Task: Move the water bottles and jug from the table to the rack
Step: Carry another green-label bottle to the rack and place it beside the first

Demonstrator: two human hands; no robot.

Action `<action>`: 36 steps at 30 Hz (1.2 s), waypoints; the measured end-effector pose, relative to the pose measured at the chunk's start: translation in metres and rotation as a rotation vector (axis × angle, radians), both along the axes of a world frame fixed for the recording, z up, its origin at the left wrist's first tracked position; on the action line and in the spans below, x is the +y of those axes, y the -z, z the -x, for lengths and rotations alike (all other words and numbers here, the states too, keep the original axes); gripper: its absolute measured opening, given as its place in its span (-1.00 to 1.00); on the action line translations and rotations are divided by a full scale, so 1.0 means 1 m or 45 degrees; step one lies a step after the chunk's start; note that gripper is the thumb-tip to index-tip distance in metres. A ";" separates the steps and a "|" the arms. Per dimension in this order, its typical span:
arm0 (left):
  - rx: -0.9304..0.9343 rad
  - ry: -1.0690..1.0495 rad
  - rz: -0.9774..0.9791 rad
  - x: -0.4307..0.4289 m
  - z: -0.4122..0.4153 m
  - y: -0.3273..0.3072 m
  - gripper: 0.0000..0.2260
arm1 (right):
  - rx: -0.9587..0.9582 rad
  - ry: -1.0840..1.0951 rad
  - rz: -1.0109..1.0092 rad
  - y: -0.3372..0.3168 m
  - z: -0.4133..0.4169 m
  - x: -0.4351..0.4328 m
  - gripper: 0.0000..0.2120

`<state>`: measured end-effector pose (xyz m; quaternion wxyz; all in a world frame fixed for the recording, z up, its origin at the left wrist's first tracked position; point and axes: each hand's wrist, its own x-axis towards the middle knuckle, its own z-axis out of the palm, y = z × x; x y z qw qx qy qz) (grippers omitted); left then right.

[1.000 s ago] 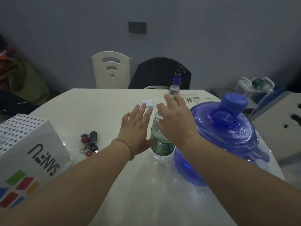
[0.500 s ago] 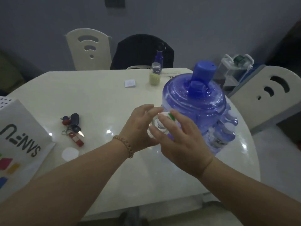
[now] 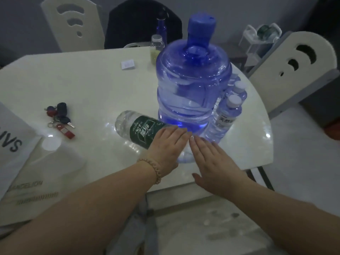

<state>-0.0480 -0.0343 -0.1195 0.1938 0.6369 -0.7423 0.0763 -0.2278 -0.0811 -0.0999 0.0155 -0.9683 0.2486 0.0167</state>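
Right now: one large blue jug (image 3: 193, 85) stands upright on the white table (image 3: 92, 85), blue cap on. One green-labelled bottle (image 3: 139, 129) lies on its side just in front of the jug, base toward the left, neck end under your hands. Your left hand (image 3: 165, 146) rests flat on it, fingers straight and together, gripping nothing. Your right hand (image 3: 211, 162) is flat too, fingers straight, fingertips nearly meeting the left's; I cannot tell whether it touches the bottle. Three small clear bottles (image 3: 225, 118) stand in a row tight against the jug's right side, white caps up; the farthest is partly hidden.

Far edge of the table: one pale jar (image 3: 157, 46) with a white lid, one slim blue bottle (image 3: 161, 24) behind it, one small white packet (image 3: 127, 63). Left side: one bunch of keys (image 3: 58, 118), one white printed box (image 3: 12, 144). Three chairs (image 3: 276, 52) stand round the table. One white rack (image 3: 257, 41) stands beyond the far right corner, well apart from the jug.
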 end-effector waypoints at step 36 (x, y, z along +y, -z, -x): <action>-0.502 -0.189 -0.570 -0.015 -0.089 0.030 -0.10 | 0.071 0.236 -0.108 0.058 -0.051 -0.035 0.25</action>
